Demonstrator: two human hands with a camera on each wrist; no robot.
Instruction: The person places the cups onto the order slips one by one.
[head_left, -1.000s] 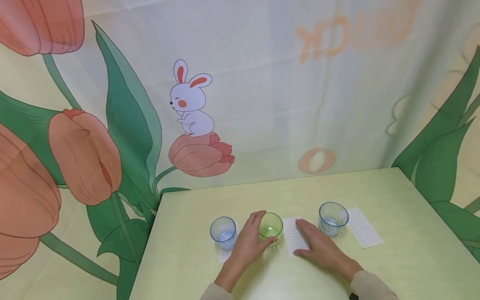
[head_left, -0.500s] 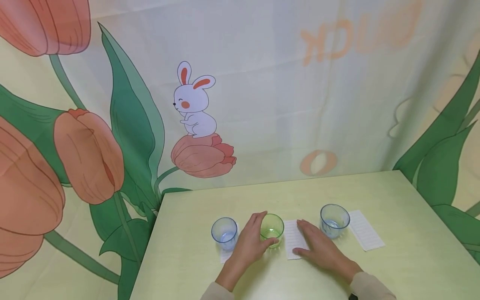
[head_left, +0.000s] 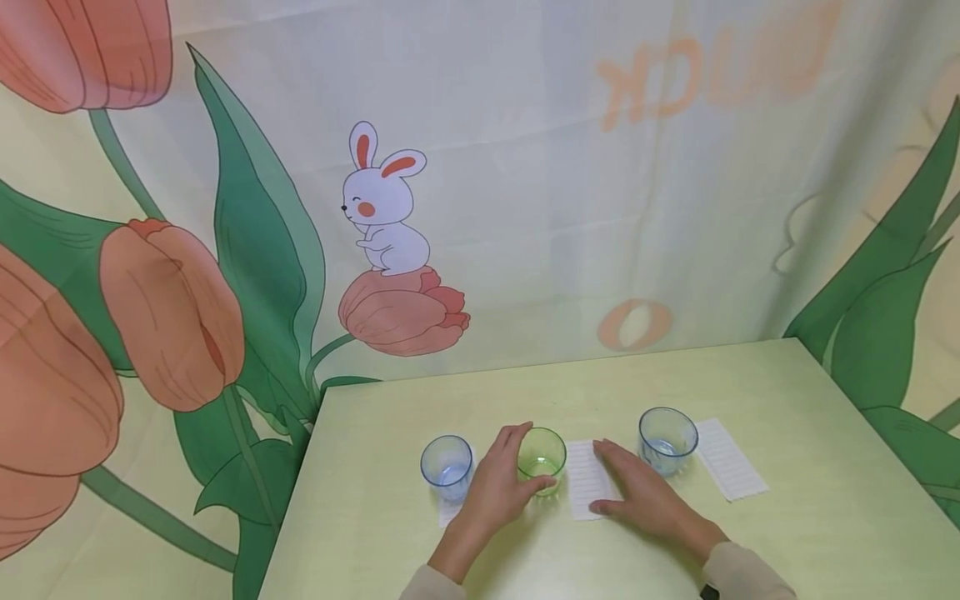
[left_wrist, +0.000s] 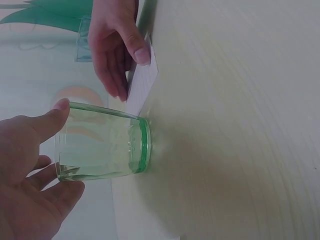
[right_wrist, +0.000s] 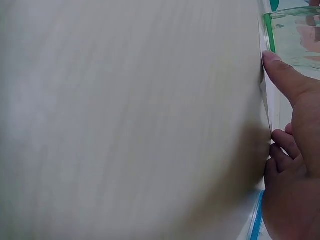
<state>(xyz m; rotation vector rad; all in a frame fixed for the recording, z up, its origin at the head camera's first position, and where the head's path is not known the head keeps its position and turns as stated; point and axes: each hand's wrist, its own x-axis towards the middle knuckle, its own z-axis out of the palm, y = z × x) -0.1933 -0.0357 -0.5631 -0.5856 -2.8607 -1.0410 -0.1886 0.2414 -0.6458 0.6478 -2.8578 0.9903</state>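
My left hand [head_left: 504, 482] grips a clear green glass [head_left: 546, 457] near its rim, thumb on one side and fingers on the other. In the left wrist view the glass [left_wrist: 100, 142] has its base right at the tabletop. Just right of it lies a white lined paper slip [head_left: 585, 479]. My right hand [head_left: 645, 496] rests on that slip, fingers extended toward its far end and thumb near its close end. In the right wrist view the thumb of the right hand [right_wrist: 300, 100] sits at the paper's edge, beside the green glass's base.
A blue-tinted glass [head_left: 447, 468] stands left of my left hand, with a paper slip [head_left: 450, 510] partly hidden under or behind it. Another blue-tinted glass [head_left: 667, 442] stands beyond my right hand, and a third paper slip [head_left: 731, 460] lies beside it. A printed curtain [head_left: 525, 208] hangs behind the table.
The head view shifts slightly. Both hands, the green glass and the paper slips keep nearly the same places.
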